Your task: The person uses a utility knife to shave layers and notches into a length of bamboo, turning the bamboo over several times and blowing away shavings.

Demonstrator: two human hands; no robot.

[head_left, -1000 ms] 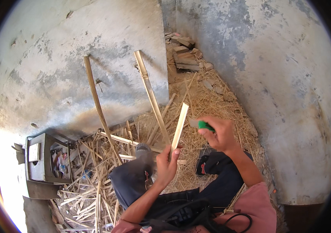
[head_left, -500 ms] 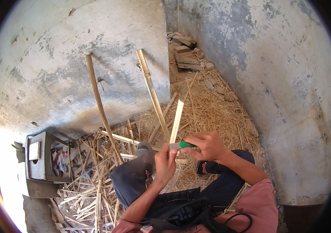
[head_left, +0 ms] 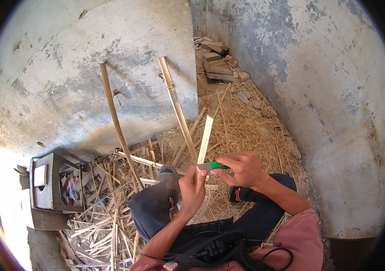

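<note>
My left hand [head_left: 191,189] grips the lower end of a pale flat bamboo strip [head_left: 205,136] that points up and away from me. My right hand [head_left: 241,169] holds a knife with a green handle [head_left: 218,165]; its blade lies across the strip just above my left fingers. Both hands work in front of my knees, which are in dark trousers.
Two long bamboo poles [head_left: 115,118] [head_left: 176,106] lean on the concrete wall. Split strips and straw [head_left: 246,126] litter the ground. A grey hollow block [head_left: 50,185] stands at the left. Broken bricks [head_left: 216,63] lie in the far corner. A wall rises close on the right.
My right hand has come down and left from beside the strip's top, bringing the knife onto the strip near my left hand. The strip now stands a little steeper.
</note>
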